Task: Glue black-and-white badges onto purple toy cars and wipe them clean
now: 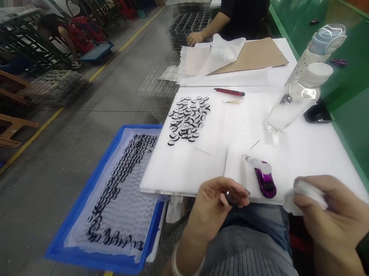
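Between the fingertips of my left hand [220,202] is a small dark round piece [233,197], held just off the table's front edge. My right hand [333,208] pinches a crumpled white cloth or tissue [308,195], apart from the left hand. Beyond and between the hands, a purple toy car [265,183] sits at the near edge, with a small clear bottle [257,164] lying against it. A cluster of small black-and-white pieces [188,119] is spread on the white tabletop [180,171].
A blue tray [95,262] lined with white holds rows of dark pieces at lower left. A red utility knife [229,92], a clear water bottle [294,103] and a blue-lidded bottle [324,44] are on the table. Another person [242,11] works at the far end. A green partition [352,88] borders the right.
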`<control>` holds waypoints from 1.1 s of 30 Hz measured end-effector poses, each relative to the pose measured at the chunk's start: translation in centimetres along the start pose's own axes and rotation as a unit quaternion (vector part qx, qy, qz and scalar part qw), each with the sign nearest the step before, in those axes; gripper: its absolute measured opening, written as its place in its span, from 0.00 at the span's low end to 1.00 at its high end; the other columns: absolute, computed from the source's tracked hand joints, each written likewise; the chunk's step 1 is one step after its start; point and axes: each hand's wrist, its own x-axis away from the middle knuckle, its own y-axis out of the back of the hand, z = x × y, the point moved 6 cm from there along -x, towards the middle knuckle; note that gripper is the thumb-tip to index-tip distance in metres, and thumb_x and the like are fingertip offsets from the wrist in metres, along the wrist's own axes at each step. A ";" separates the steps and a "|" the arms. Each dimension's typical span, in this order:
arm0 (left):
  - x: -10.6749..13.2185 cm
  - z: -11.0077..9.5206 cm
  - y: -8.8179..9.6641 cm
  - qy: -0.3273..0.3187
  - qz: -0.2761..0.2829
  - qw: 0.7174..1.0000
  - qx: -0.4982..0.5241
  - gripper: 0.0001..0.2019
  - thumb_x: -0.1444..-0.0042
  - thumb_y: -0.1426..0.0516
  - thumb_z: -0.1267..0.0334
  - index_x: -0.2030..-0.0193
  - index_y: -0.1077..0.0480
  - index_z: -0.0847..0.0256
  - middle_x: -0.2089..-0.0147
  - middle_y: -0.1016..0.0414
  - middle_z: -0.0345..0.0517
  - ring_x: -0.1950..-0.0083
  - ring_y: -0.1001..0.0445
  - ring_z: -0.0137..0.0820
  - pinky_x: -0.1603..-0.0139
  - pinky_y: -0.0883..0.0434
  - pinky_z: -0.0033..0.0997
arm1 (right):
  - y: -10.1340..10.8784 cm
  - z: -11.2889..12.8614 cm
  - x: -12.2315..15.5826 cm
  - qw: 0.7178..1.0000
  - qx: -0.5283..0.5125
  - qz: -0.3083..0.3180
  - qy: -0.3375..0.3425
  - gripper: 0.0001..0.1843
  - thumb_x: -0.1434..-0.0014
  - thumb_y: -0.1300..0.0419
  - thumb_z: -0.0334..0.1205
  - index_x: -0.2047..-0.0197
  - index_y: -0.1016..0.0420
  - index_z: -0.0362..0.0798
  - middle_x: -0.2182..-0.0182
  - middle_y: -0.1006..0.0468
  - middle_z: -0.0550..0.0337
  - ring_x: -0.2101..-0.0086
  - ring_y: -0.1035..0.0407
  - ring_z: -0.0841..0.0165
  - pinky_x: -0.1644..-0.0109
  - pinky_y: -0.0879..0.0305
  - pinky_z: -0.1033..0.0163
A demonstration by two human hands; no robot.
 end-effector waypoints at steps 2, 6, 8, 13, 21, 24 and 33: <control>-0.3 0.8 -0.4 0.019 -0.011 0.999 0.036 0.12 0.46 0.32 0.52 0.62 0.18 0.57 0.65 0.17 0.40 0.65 0.19 0.22 0.62 0.25 0.14 | -1.3 1.6 -0.4 0.996 -0.041 0.028 0.073 0.08 0.42 0.33 0.32 0.58 0.22 0.50 0.74 0.25 0.61 0.77 0.33 0.70 0.78 0.37 0.65; -0.4 1.7 -0.7 0.036 -0.032 0.998 0.050 0.13 0.49 0.31 0.52 0.63 0.18 0.58 0.66 0.17 0.42 0.67 0.19 0.24 0.64 0.24 0.16 | -3.3 4.4 -1.6 0.980 -0.072 0.085 0.163 0.10 0.38 0.41 0.26 0.55 0.23 0.45 0.71 0.27 0.60 0.75 0.32 0.73 0.76 0.33 0.68; -0.3 2.0 -0.5 0.036 -0.060 0.996 0.049 0.13 0.52 0.29 0.53 0.65 0.17 0.59 0.68 0.17 0.43 0.67 0.20 0.25 0.63 0.23 0.18 | -3.9 5.6 -1.8 0.978 -0.030 0.074 0.191 0.09 0.38 0.41 0.27 0.56 0.23 0.45 0.66 0.27 0.57 0.72 0.30 0.74 0.73 0.31 0.69; -0.2 2.1 0.0 0.023 -0.122 0.992 0.024 0.12 0.55 0.27 0.55 0.69 0.18 0.60 0.70 0.18 0.43 0.69 0.22 0.23 0.64 0.25 0.15 | -3.8 7.1 -1.4 0.965 0.058 0.090 0.239 0.07 0.36 0.43 0.29 0.58 0.24 0.45 0.68 0.29 0.59 0.73 0.32 0.73 0.74 0.33 0.67; -0.5 2.1 -0.6 0.018 -0.103 0.994 0.016 0.13 0.54 0.28 0.52 0.67 0.18 0.58 0.72 0.19 0.41 0.71 0.22 0.23 0.67 0.24 0.16 | -2.9 6.8 -1.9 0.962 0.103 0.090 0.235 0.06 0.36 0.41 0.32 0.57 0.24 0.50 0.71 0.27 0.61 0.76 0.33 0.75 0.76 0.34 0.69; -0.4 2.0 -0.5 0.009 -0.101 0.995 -0.014 0.12 0.53 0.28 0.52 0.67 0.18 0.56 0.70 0.18 0.41 0.69 0.21 0.21 0.64 0.25 0.13 | -2.9 6.3 -1.2 0.957 0.101 0.126 0.241 0.07 0.37 0.42 0.32 0.57 0.25 0.50 0.71 0.26 0.61 0.75 0.31 0.73 0.75 0.32 0.66; 0.4 -1.1 -2.6 -0.305 -0.050 0.739 -0.598 0.11 0.48 0.31 0.71 0.57 0.21 0.62 0.63 0.18 0.47 0.62 0.20 0.31 0.60 0.21 0.27 | 0.3 -0.9 -1.3 0.992 0.089 0.086 0.002 0.04 0.39 0.36 0.32 0.62 0.20 0.50 0.71 0.23 0.61 0.73 0.29 0.72 0.75 0.34 0.66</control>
